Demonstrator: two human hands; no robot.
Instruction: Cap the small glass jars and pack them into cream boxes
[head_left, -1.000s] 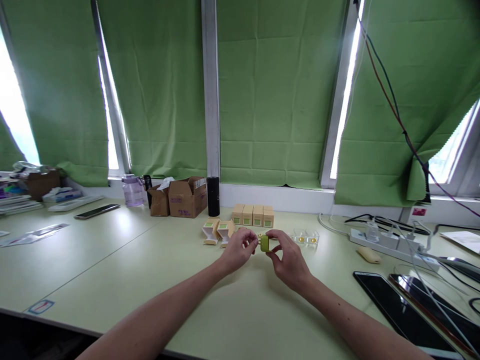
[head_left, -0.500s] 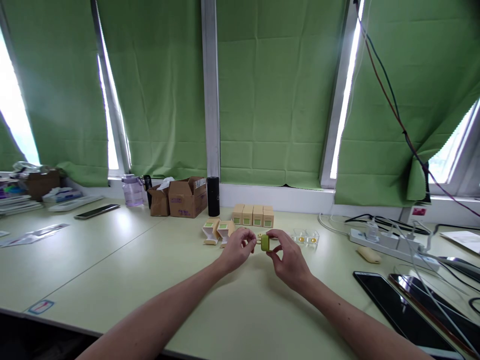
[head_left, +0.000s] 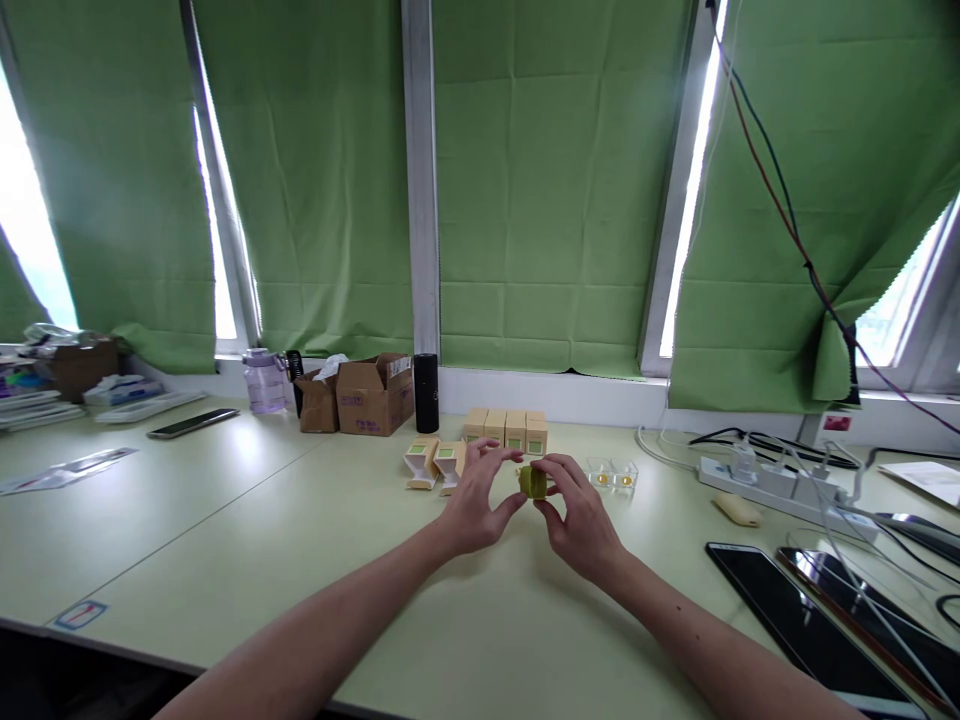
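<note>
Pinching a small green piece point(head_left: 533, 482), right hand point(head_left: 579, 518) meets loosely spread left hand point(head_left: 478, 502); tan boxes point(head_left: 506, 430) stand just behind.

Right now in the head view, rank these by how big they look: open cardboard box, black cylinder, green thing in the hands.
1. open cardboard box
2. black cylinder
3. small green object, pinched in the right hand; nearer the camera, yet clearly smallest.

Daylight comes through the gaps beside the green blinds point(head_left: 555, 200) and burns out to white at the upper left and far right of the frame. I see soft glare on the desk point(head_left: 225, 520) at left. The window frames point(head_left: 420, 200) lean at the edges.
</note>
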